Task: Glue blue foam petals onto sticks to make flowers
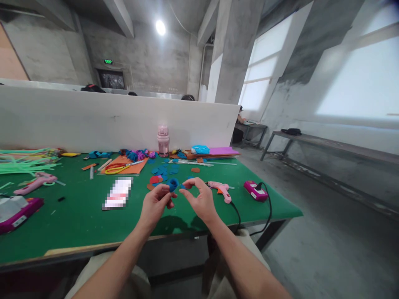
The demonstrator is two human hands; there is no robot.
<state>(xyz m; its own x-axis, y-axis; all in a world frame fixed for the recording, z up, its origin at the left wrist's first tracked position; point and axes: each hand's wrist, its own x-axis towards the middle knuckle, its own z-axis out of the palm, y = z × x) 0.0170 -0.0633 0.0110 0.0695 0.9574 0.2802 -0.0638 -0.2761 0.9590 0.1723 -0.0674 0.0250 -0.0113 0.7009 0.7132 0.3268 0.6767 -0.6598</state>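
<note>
Between the fingertips of my left hand (155, 203) is a small blue rolled flower (173, 184), its open top turned upward. My right hand (201, 200), just to the right, pinches a small blue petal piece (183, 187). A narrow gap separates the two blue pieces. Beyond the hands lie several loose blue petals (160, 170) on the table, with a red round piece (153, 180) and a brown piece (195, 170) among them. A pink glue gun (220, 189) rests right of my right hand, its black cord hanging over the table edge.
Scissors (120, 167) with red and yellow handles lie on orange sheets (137, 167). A pink bottle (163, 141) stands against the white partition (118, 120). Magenta power strips (255, 191) sit at both sides. Another pink glue gun (35, 183) and green stems (28, 166) are left.
</note>
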